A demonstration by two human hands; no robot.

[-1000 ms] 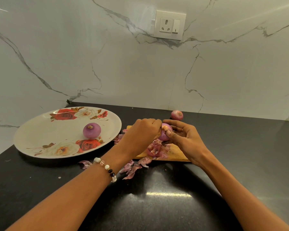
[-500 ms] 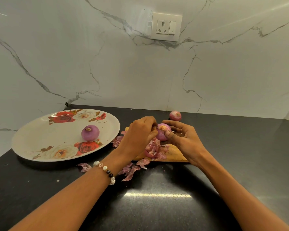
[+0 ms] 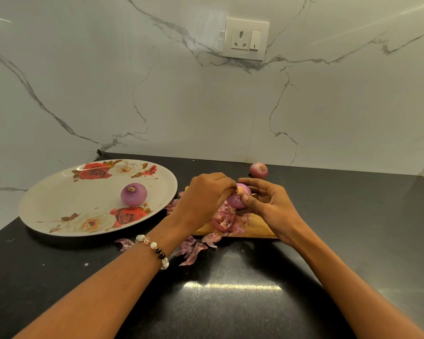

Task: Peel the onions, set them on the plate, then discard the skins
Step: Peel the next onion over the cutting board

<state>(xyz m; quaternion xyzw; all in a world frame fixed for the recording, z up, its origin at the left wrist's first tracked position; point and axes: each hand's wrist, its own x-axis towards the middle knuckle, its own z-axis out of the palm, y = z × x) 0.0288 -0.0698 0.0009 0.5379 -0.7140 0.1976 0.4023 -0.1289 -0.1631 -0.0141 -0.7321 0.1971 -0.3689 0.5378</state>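
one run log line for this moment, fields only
step: peeling | left hand: picking at onion top | right hand: holding onion | plate: one peeled onion | counter: one unpeeled onion | skins: not discarded

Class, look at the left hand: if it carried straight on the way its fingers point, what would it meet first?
The left hand points rightward, its fingertips already at the held onion, so it meets that first; beyond lies the right hand. Depth is hard to judge.

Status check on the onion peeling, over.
Both hands, left and right, on onion over cutting board. One peeled onion on plate. Skins undiscarded.
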